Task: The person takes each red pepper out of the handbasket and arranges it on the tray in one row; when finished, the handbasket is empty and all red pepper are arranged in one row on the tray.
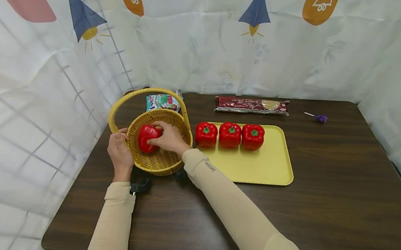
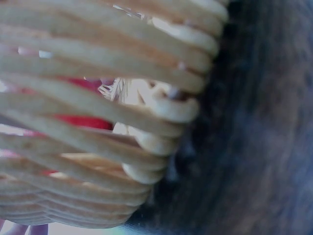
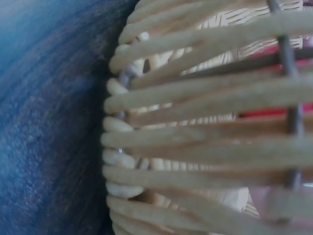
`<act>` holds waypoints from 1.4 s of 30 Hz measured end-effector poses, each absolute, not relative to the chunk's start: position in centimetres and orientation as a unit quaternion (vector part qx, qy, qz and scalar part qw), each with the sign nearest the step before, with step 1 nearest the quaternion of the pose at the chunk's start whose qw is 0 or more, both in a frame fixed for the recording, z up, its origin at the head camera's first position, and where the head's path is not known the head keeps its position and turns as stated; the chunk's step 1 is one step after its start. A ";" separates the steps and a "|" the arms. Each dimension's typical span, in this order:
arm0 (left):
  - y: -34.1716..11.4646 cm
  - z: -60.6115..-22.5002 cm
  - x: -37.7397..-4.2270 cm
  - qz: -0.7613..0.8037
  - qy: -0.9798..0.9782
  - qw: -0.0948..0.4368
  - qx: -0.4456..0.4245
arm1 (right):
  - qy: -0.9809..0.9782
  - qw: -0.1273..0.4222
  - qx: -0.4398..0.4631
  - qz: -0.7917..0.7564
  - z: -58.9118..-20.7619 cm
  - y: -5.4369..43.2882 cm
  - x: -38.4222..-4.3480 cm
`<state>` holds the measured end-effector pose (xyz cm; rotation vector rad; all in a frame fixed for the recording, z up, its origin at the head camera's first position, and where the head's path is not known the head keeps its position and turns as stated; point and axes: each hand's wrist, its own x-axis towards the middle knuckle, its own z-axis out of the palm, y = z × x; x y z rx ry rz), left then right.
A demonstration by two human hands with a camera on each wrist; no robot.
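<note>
A round yellow wicker basket (image 1: 161,165) with a tall arched handle stands at the left of the table. My left hand (image 1: 120,152) holds its left rim near the foot of the handle. Inside the basket, my right hand (image 1: 170,138) grips a red bell pepper (image 1: 145,139) between thumb and fingers. Both wrist views are filled by the woven basket wall (image 2: 93,110), with red showing through the gaps. To the right, three more red bell peppers (image 1: 230,135) stand in a row on a yellow tray (image 1: 254,169), green stems upward.
Behind the basket lies a colourful snack packet (image 1: 164,102), partly hidden by the handle. A dark red spaghetti pack (image 1: 252,105) lies beyond the tray. Further right is a purple-wrapped lollipop (image 1: 321,118). A patterned curtain (image 1: 209,40) borders the dark wooden table (image 1: 343,197).
</note>
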<state>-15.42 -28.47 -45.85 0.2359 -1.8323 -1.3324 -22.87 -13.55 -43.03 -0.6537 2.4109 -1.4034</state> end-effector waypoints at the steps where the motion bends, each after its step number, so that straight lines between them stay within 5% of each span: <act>1: -28.5 -45.8 -15.4 -0.531 -0.731 0.418 0.094 | 0.832 0.142 -0.227 -0.486 -43.0 -13.6 -22.9; 42: -28.4 -45.9 -15.4 -0.536 -0.728 0.416 0.101 | 0.841 0.113 -0.279 -0.450 -40.4 -8.4 -20.8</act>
